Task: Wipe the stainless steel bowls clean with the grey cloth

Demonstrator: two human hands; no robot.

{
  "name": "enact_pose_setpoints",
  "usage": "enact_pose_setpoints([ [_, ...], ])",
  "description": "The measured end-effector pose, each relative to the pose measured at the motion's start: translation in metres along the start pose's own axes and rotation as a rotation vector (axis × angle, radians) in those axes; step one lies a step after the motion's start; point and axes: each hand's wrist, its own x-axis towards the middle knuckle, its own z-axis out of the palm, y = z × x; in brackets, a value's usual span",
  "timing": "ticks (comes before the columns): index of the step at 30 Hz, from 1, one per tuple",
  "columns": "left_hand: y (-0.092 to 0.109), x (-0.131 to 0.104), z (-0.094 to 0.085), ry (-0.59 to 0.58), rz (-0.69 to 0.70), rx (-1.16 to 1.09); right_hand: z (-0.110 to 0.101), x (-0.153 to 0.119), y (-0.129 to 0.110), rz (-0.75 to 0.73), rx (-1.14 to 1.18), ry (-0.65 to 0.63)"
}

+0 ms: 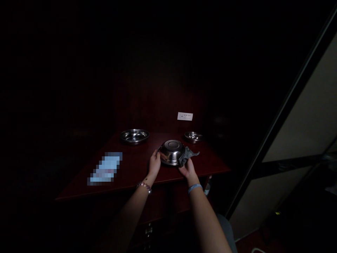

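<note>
A shiny metal bowl [171,151] is upside down above the front part of the dark red table [131,167], its round base facing up. My left hand [154,163] grips the bowl's left rim. On the right side, my right hand [187,168] holds a grey cloth [187,154] against the bowl; the cloth hides part of its fingers. One end of the cloth sticks out to the right.
A wide metal dish [134,136] stands at the back left, and a smaller metal bowl [193,137] at the back right. A blurred light-blue item [106,169] lies front left. A white socket panel [185,116] is on the back wall. Below right is a bottle [207,187].
</note>
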Motion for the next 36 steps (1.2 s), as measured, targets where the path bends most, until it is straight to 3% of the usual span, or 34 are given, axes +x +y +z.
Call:
enact_pose_setpoints([
  [11,-0.002,0.002,0.0,-0.07,-0.075,-0.012,-0.001,0.0,-0.001,0.018,0.012,0.021],
  [24,-0.003,0.002,0.0,-0.051,-0.027,-0.008,0.009,-0.008,-0.005,0.02,0.027,0.038],
  [36,-0.009,0.004,-0.001,-0.035,-0.022,-0.018,0.004,-0.004,-0.003,0.038,0.041,0.028],
])
